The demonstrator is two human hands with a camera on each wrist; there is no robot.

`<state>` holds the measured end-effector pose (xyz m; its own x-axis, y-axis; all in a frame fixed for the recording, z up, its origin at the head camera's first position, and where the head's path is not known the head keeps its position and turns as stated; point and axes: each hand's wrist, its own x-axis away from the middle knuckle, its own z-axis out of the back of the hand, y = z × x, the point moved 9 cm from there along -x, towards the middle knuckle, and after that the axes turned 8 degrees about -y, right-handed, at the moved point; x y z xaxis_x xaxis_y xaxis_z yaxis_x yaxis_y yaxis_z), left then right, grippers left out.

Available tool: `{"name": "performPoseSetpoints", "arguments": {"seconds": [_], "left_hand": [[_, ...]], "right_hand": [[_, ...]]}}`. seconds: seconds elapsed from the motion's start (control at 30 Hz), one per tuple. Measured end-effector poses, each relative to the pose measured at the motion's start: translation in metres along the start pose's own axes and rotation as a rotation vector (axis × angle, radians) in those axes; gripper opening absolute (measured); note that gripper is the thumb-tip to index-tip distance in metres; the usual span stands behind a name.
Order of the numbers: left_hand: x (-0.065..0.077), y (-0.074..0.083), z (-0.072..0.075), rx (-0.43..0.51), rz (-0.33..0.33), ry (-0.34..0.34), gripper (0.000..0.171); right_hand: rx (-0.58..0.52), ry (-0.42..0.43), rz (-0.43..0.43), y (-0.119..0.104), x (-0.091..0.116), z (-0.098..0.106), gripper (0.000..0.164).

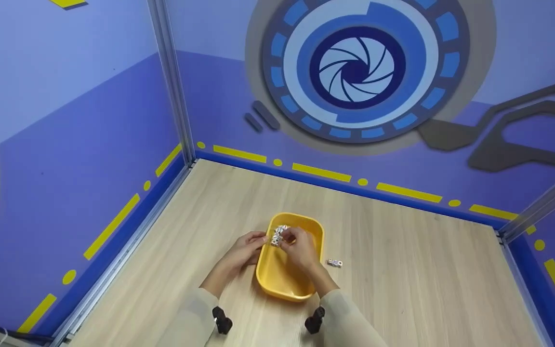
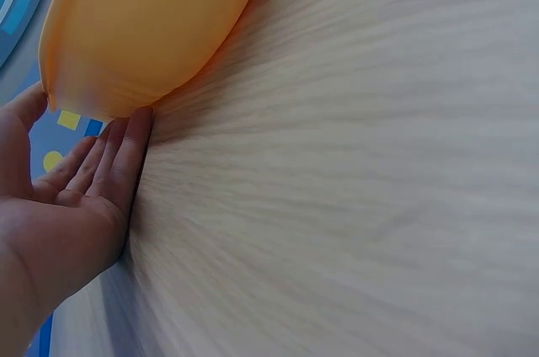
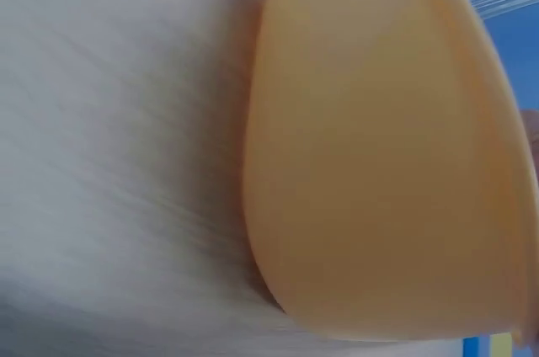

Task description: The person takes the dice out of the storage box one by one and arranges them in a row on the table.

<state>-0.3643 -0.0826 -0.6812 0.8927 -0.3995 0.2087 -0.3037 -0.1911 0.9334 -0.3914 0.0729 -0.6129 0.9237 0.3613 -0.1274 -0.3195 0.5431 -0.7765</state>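
A yellow plastic bin (image 1: 284, 279) stands on the table with several small white pieces with dark markings (image 1: 276, 239) bunched at its far left inside. My left hand (image 1: 244, 250) is at the bin's left side. In the left wrist view, that hand's thumb touches the rim and its fairly straight fingers (image 2: 126, 151) reach the lower outer wall. Reaching into the bin, my right hand (image 1: 301, 248) has curled fingers and pinches at the small pieces, partly covering them. The right wrist view shows mostly the bin's outer wall (image 3: 379, 163), with the right hand's fingers hidden behind it.
One more small white piece with dark and reddish markings (image 1: 335, 263) lies on the table just right of the bin. Wood-grain tabletop (image 1: 403, 270) extends around it. Blue and purple printed panels (image 1: 219, 101) with metal corner posts (image 1: 174, 82) border the table.
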Motion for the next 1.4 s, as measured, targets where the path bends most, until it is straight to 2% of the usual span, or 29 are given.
{"name": "performPoseSetpoints", "arguments": {"seconds": [0.17,0.47,0.73,0.97,1.17,1.4], "left_hand": [[-0.001,0.002,0.001,-0.015,0.005,0.016,0.055],[0.000,0.001,0.001,-0.030,0.004,0.020,0.053],[0.000,0.001,0.002,-0.046,0.002,0.025,0.056],[0.000,0.001,0.001,-0.027,0.000,0.016,0.059],[0.001,0.003,-0.001,-0.028,-0.008,-0.005,0.057],[0.001,0.001,-0.001,-0.011,-0.009,-0.013,0.057]], "right_hand": [[-0.021,-0.024,-0.017,0.002,-0.001,-0.007,0.015],[0.115,-0.048,-0.007,0.002,0.004,-0.015,0.018],[0.108,-0.108,-0.035,0.007,0.004,-0.022,0.023],[0.125,-0.096,-0.003,0.006,0.003,-0.021,0.020],[0.136,-0.101,-0.030,0.009,0.003,-0.022,0.018],[0.170,-0.096,0.001,0.008,0.002,-0.023,0.016]]}}
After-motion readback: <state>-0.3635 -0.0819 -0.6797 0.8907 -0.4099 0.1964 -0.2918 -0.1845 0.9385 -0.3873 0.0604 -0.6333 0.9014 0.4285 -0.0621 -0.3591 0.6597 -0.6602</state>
